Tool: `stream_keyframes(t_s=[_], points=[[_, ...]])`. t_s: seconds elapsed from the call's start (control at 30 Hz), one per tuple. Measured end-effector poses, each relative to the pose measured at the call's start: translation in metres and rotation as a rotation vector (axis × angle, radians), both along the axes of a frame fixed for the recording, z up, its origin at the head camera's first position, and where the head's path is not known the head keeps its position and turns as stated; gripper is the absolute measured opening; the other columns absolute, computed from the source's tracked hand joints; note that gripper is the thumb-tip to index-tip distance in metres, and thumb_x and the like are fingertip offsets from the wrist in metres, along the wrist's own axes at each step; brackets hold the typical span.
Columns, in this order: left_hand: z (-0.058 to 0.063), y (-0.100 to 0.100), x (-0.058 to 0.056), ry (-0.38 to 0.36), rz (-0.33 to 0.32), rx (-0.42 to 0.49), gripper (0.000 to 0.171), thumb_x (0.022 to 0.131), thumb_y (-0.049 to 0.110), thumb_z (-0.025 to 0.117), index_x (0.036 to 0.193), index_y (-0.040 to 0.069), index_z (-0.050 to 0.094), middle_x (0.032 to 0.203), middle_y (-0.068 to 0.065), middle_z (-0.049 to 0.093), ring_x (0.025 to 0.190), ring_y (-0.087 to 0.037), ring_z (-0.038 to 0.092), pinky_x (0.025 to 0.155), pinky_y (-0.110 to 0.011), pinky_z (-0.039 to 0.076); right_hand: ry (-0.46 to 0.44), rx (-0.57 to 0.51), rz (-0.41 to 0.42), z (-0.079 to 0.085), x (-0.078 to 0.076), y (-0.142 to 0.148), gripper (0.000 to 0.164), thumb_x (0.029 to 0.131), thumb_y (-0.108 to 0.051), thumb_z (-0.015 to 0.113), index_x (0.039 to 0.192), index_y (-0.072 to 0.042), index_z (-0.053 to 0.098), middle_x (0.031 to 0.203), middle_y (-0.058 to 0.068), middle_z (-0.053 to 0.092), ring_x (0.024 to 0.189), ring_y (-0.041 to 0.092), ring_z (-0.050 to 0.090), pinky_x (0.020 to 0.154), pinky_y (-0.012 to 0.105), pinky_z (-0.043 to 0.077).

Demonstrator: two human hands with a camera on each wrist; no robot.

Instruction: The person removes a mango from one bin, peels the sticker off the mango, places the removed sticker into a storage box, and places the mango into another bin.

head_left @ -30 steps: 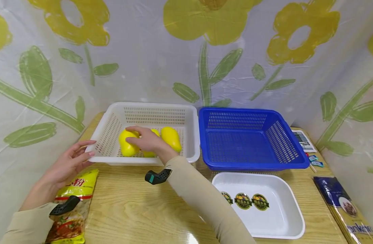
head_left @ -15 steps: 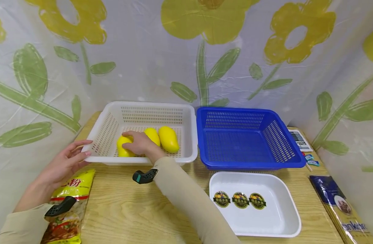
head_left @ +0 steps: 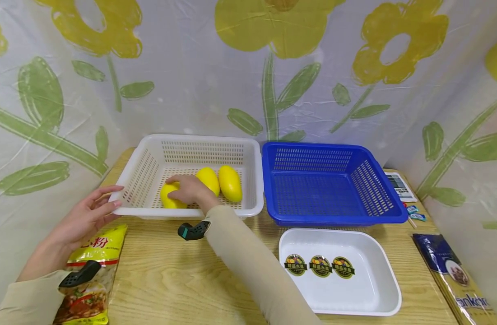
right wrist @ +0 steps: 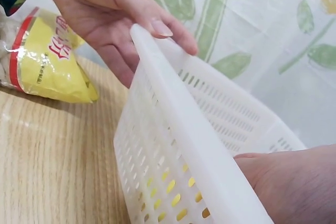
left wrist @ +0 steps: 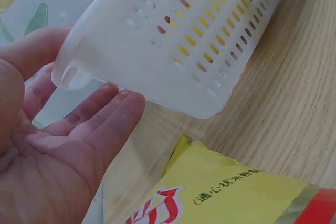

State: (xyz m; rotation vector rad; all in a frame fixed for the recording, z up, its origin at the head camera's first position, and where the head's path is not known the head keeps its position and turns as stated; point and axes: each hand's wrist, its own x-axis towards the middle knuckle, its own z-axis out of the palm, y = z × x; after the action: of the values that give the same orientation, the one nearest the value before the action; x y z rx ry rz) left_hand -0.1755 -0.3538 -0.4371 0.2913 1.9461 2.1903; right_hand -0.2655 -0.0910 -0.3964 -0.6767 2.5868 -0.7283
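Observation:
My left hand (head_left: 91,214) holds the front left corner of a white slotted basket (head_left: 187,212), thumb over the rim; in the left wrist view several fingers (left wrist: 123,116) reach under the rim. Inside the basket my right hand (head_left: 189,189) grips a yellow mango (head_left: 169,197) near the front wall, its lower part hidden by that wall. Two more yellow mangoes, a middle one (head_left: 209,179) and a right one (head_left: 230,183), lie side by side just right of the hand. In the right wrist view the basket wall hides most of the right hand.
A blue slotted basket (head_left: 317,221) stands right beside the white one. In front of it is a white tray (head_left: 354,293) with three round stickers. A yellow food bag (head_left: 95,266) lies under the left forearm, a blue-and-gold packet (head_left: 451,271) at far right. A flowered curtain closes the back.
My right hand has lowered the gripped mango to the basket floor and shifted it slightly right. The other two mangoes have moved a little right and turned. The left hand stays on the rim.

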Motion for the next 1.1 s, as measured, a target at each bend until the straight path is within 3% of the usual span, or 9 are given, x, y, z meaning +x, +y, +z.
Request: stream_keyframes(t_s=[0.33, 0.77, 1.1], points=[[0.001, -0.001, -0.001, 0.002, -0.006, -0.002, 0.039, 0.101, -0.002, 0.047, 0.137, 0.011, 0.044, 0.124, 0.001, 0.055, 0.100, -0.009, 0.064, 0.086, -0.025, 0.054, -0.008, -0.029, -0.038, -0.002, 0.000, 0.000, 0.042, 0.096, -0.032, 0.062, 0.138, -0.029, 0.056, 0.146, -0.006, 0.049, 0.139, 0.015, 0.036, 0.111, 0.029, 0.031], [0.002, -0.001, -0.001, -0.013, -0.009, -0.018, 0.040, 0.101, -0.002, 0.046, 0.138, 0.012, 0.043, 0.124, 0.000, 0.056, 0.100, -0.010, 0.064, 0.086, -0.025, 0.054, -0.053, -0.089, -0.096, 0.004, -0.004, 0.008, 0.040, 0.096, -0.030, 0.062, 0.135, -0.028, 0.059, 0.145, -0.008, 0.049, 0.135, 0.010, 0.040, 0.109, 0.027, 0.034], [0.002, 0.000, -0.001, -0.011, -0.002, -0.044, 0.039, 0.101, -0.001, 0.047, 0.137, 0.013, 0.043, 0.121, 0.000, 0.056, 0.099, -0.009, 0.064, 0.086, -0.024, 0.054, -0.079, -0.141, -0.107, 0.014, -0.001, 0.021, 0.036, 0.095, -0.031, 0.064, 0.131, -0.026, 0.063, 0.138, -0.004, 0.056, 0.124, 0.015, 0.051, 0.099, 0.029, 0.044]])
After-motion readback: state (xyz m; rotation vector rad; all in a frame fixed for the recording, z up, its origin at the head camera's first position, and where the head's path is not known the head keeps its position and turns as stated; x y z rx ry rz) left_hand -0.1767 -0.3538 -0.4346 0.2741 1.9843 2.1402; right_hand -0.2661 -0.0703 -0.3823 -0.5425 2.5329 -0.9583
